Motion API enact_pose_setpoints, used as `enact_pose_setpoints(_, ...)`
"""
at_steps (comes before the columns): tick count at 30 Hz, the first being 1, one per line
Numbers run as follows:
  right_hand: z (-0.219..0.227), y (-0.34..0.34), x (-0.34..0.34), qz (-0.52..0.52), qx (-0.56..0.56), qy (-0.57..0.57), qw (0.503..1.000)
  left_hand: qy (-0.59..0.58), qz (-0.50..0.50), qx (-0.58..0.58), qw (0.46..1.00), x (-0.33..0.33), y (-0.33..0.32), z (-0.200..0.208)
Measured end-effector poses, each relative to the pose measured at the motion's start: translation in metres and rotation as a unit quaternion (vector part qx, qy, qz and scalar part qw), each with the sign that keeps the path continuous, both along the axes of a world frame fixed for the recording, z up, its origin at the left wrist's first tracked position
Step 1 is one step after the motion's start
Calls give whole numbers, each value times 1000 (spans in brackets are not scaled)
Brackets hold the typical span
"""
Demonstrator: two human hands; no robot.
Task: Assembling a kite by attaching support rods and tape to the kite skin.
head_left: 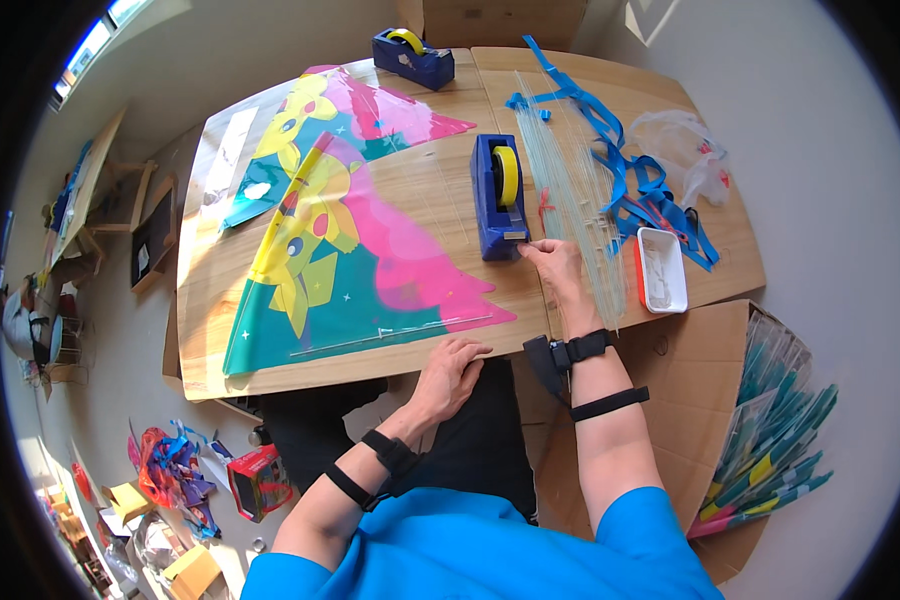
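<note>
My right hand [560, 272] has its thumb and fingertips pinched together at the near end of a blue tape dispenser [487, 205], where the adhesive tape comes off. The yellow-cored tape roll [507, 178] sits in the dispenser; the bit between my fingertips is barely visible. Beside the table's front edge, my left hand [453, 376] lies with fingers stretched out on the lower border of a triangular kite sheet [345, 305] in teal, pink and yellow with a cartoon figure. A thin clear rod [390, 337] lies along that border.
Behind lies a second kite sheet [370, 115], near another tape dispenser [420, 62]. To the right are thin rods [575, 190], blue ribbon [610, 130], a plastic bag [692, 150] and a white tray [662, 270]. A cardboard box [660, 385] with packed kites [770, 460] stands below.
</note>
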State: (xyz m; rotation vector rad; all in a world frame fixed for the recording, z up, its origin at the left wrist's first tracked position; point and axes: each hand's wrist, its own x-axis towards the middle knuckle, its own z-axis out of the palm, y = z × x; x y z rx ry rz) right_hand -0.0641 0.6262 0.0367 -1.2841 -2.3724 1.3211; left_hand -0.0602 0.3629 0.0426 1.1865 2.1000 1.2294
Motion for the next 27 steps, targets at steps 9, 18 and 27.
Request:
enact_pose_setpoints(9, 26, -120, 25, 71, -347, 165, 920, 155, 176, -69, 970, 0, -134, -16)
enact_pose_setpoints(18, -10, -200, -22, 99, -438, 41, 892, 331, 158, -182, 912, -26, -139, -46)
enact_pose_setpoints(27, -29, -224, -29, 63, -390, 5, 919, 330, 153, -190, 912, -26, -140, -48)
